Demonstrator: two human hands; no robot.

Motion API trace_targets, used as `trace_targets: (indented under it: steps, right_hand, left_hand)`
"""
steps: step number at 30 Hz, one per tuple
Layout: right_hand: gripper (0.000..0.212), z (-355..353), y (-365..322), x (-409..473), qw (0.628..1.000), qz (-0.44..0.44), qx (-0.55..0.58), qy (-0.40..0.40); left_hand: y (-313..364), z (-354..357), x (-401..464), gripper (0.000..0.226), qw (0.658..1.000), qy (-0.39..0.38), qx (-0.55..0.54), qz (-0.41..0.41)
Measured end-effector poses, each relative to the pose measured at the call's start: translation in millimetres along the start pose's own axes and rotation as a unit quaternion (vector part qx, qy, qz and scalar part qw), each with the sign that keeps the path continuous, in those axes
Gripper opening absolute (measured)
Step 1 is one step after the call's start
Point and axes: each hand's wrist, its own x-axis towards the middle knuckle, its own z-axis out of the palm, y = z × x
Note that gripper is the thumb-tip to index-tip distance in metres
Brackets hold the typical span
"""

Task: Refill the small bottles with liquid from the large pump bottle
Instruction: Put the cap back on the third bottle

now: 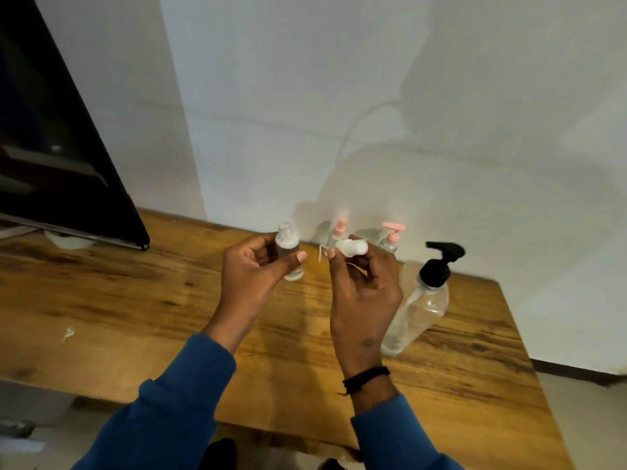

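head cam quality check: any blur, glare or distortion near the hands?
Head view: soft overall, with the two pink-capped bottles at the wall most blurred; wide-angle bend tilts the large pump bottle and the table edges; the hands cast big shadows on the wall; faint glare on the dark screen.

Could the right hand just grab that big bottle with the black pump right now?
Probably not straight away. The large pump bottle stands close beside the right hand with nothing between them, but that hand's grip is taken up by a white pump cap, which it must set down first.
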Motion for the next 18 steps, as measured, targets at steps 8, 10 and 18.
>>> trace_targets:
  steps: [8,10,18]
  right_hand:
    - [0.026,-28.9,-107.5,39.7,0.995,-0.034,0.062,0.065]
    - [0.024,-33.9,-135.8,50.7,0.992,-0.052,0.077,0.080]
    - [0.012,-68.4,-240.8,75.1,0.979,-0.081,0.158,0.098]
  left_hand:
    - [99.4,10.6,-14.3,0.030,0.996,-0.045,0.025,0.079]
    - [123.0,14.9,-18.6,0.028,0.993,-0.059,0.034,0.097]
    - [219.4,30.0,-41.8,0.025,0.983,-0.084,0.045,0.156]
